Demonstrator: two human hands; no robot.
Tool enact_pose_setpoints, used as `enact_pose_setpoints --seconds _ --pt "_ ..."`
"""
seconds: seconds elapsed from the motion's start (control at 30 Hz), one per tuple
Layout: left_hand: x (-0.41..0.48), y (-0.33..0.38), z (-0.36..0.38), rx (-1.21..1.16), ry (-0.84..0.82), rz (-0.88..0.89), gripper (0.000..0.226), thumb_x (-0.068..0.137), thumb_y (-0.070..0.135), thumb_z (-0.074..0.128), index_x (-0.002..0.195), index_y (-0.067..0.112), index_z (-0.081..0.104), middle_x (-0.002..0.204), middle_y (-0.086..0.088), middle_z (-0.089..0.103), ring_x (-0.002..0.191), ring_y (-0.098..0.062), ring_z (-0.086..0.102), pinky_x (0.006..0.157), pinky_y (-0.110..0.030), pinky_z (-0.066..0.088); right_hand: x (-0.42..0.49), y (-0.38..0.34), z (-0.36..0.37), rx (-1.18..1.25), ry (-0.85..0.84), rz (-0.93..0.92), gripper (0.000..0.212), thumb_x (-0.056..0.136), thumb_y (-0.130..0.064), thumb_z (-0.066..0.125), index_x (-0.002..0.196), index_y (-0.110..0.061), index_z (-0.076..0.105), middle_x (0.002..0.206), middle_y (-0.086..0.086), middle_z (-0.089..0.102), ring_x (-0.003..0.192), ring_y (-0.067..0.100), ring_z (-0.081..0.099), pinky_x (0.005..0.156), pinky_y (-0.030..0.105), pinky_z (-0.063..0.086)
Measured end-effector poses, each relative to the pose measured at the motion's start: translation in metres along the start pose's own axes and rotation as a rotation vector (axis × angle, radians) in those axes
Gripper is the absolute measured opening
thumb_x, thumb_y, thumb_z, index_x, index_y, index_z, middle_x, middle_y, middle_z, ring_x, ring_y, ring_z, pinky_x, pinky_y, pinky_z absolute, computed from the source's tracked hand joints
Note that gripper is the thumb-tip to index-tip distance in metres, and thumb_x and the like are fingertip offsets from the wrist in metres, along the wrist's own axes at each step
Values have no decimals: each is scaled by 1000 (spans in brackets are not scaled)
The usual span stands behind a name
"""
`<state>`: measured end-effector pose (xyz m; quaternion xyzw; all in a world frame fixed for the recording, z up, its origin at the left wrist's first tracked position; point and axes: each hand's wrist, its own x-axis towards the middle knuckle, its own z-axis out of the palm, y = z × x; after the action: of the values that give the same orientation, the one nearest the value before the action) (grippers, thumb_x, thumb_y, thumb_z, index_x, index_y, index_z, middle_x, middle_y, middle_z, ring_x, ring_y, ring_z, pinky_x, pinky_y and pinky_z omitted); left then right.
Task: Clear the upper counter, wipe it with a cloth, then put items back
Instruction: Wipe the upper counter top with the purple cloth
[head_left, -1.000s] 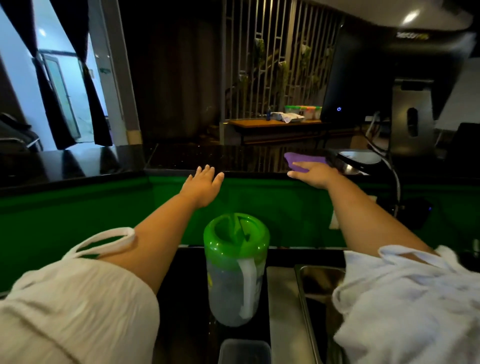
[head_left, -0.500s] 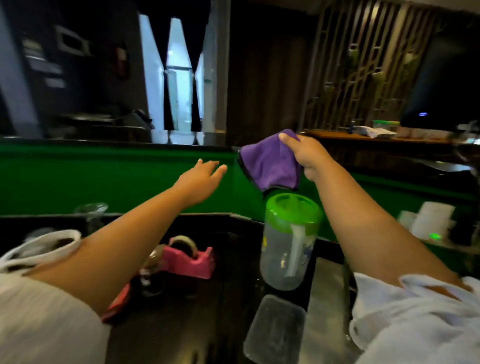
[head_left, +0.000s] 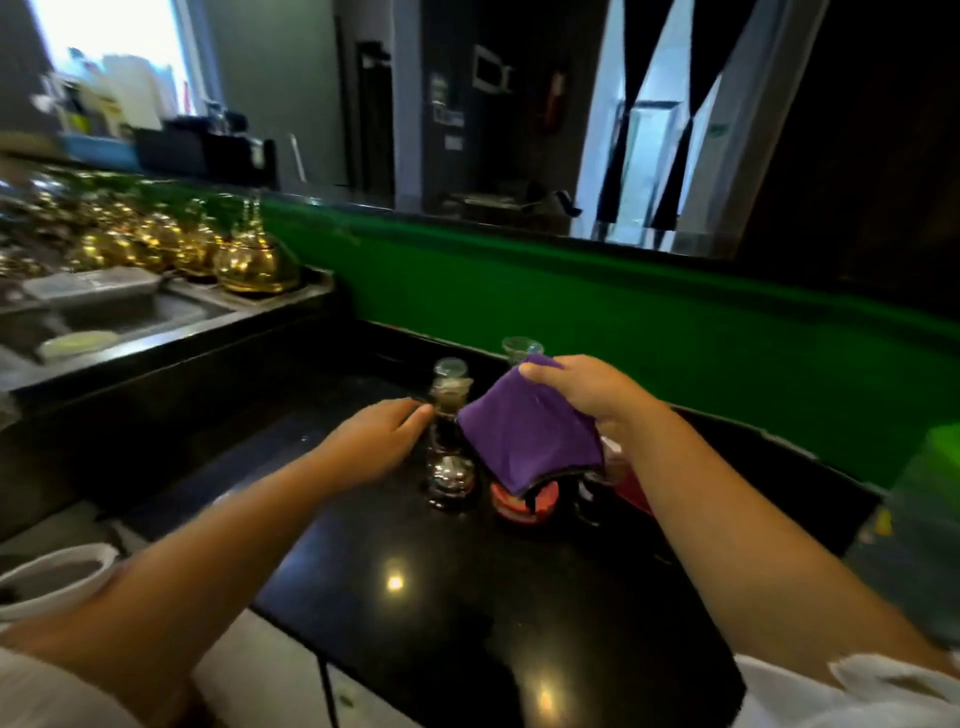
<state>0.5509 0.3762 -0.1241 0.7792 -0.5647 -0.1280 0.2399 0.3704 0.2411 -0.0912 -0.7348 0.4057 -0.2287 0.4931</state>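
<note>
Green wall panel behind glossy black worktop. Steel sink, left (brass pots ranged alongside). Dark curtains frame bright doorway.

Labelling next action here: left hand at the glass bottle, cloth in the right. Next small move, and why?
Probably close the left hand round the glass bottle: its straight fingers are at the neck without gripping, and the right hand is busy holding the purple cloth.

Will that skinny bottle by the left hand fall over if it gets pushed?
Probably, if pushed near the top: the bottle stands tall and narrow. It looks like glass, so a fall might break it. It seems full of something dark, so it may feel heavy.
</note>
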Motion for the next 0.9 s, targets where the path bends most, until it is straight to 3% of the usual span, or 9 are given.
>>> enact_pose_setpoints --seconds 0.13,0.27,0.4,0.53,0.63,0.7,0.8,0.87,0.9 --pt "0 -86 -36 10 55 -117 44 100 35 33 134 11 49 137 -11 52 127 -23 48 104 -29 35 46 -25 82 -34 -153 -15 11 91 -25 61 83 -18 64 79 2 67 69 17 63 68 27 51" --pt "17 -178 -85 39 94 -169 43 101 33 33 135 11 48 138 -9 51 129 -22 46 105 -30 34 120 -65 170 -104 -246 -68 13 88 -29 65 89 -16 67 96 10 71 91 29 67 90 41 51" --pt "45 -263 -131 29 158 -258 45 101 34 32 141 15 41 150 -6 37 143 -22 26 116 -35 22 198 -115 256 -134 -317 -132 16 89 -32 63 99 -21 67 108 8 69 103 26 64 98 44 48" --pt "71 -330 -179 0 294 -329 46 100 34 33 141 14 39 146 -10 42 136 -23 38 111 -35 28 260 -176 327 -20 -298 -221 31 93 -29 58 122 -20 59 111 0 61 102 18 58 92 33 48" --pt "89 -371 -208 -12 358 -344 50 100 37 30 146 16 31 152 -6 32 142 -21 28 116 -38 23 298 -211 370 20 -267 -402 31 94 -27 57 123 -17 58 110 1 60 102 18 56 84 29 46" --pt "97 -395 -216 32 365 -354 50 100 37 29 146 17 31 153 -6 32 143 -20 27 116 -37 20 318 -215 400 -56 -299 -466 28 94 -24 56 120 -16 59 109 2 59 102 19 56 86 32 47" --pt "102 -414 -210 84 315 -392 47 101 35 29 145 18 33 151 -7 35 140 -25 31 113 -35 22 335 -183 446 -410 -325 -530 20 93 -27 55 112 -24 60 108 -1 55 106 21 53 97 45 42" --pt "102 -422 -200 161 271 -402 48 101 35 28 146 20 30 152 -7 34 140 -25 30 114 -35 21 331 -144 469 -571 -269 -561 25 92 -32 57 115 -24 61 118 0 53 114 22 49 98 42 39" --pt "101 -426 -195 201 244 -394 49 101 36 27 147 20 29 153 -5 31 143 -22 26 115 -35 18 325 -125 476 -538 -248 -597 29 90 -32 59 118 -23 61 124 1 51 118 22 47 100 39 39"
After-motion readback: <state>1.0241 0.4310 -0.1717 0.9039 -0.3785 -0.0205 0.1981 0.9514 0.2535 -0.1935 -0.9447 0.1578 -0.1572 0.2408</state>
